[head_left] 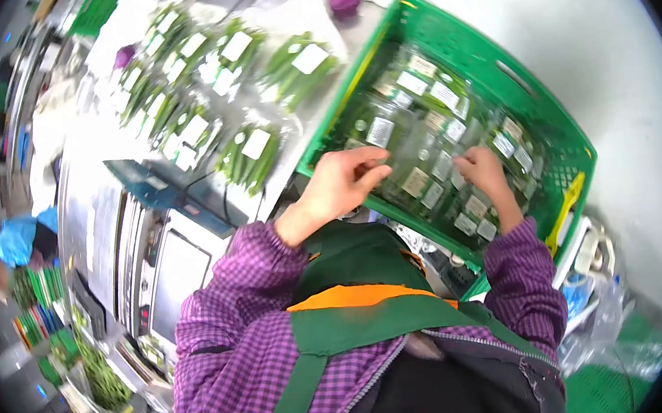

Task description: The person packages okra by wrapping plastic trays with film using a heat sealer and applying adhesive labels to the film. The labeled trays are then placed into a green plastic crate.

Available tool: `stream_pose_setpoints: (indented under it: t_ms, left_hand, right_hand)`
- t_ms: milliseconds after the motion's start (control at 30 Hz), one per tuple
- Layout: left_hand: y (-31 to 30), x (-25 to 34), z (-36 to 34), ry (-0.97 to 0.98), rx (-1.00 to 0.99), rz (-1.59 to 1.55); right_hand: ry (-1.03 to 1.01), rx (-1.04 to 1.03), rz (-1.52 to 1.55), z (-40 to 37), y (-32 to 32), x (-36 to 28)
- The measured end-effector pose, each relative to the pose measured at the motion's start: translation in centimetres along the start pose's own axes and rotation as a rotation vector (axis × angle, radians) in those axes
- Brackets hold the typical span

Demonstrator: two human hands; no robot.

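A green plastic crate stands tilted before me, filled with several clear bags of green vegetables bearing white labels. My left hand reaches over the crate's near rim, fingers curled and pinched on the edge of a bag in the crate. Inside the crate, my right hand rests with fingers bent on the bags near the lower right. Both arms wear purple checked sleeves.
More labelled vegetable bags lie spread on the white table to the left. A scale sits beside them. Another person in a blue cap works at far left near green bundles.
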State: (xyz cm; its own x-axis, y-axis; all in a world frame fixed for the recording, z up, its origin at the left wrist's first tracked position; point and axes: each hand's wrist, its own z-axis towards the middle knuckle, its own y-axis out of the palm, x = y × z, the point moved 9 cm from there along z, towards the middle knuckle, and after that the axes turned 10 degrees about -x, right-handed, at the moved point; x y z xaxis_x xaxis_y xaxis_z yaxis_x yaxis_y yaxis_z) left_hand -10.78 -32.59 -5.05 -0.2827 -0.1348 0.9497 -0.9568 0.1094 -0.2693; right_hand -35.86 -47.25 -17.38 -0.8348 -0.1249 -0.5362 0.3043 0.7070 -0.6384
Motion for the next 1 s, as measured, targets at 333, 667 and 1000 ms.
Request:
stream_pose_setpoints:
  t_ms: [333,667,1000]
  left_hand:
    - [-17.6,-17.5,-18.5,-0.17,1.08,-0.403]
    - [-31.5,-24.0,-20.2,-0.678,1.382,0.052]
    - [-31.6,-28.8,-21.0,-0.397,1.416,-0.538]
  right_hand:
    - [-0.531,-0.253,0.435,10.2,4.4,-32.0]
    - [-0.127,-0.102,0.84,24.3,11.9,-36.4]
    - [-0.467,0.163,1.092,19.7,4.6,-39.1]
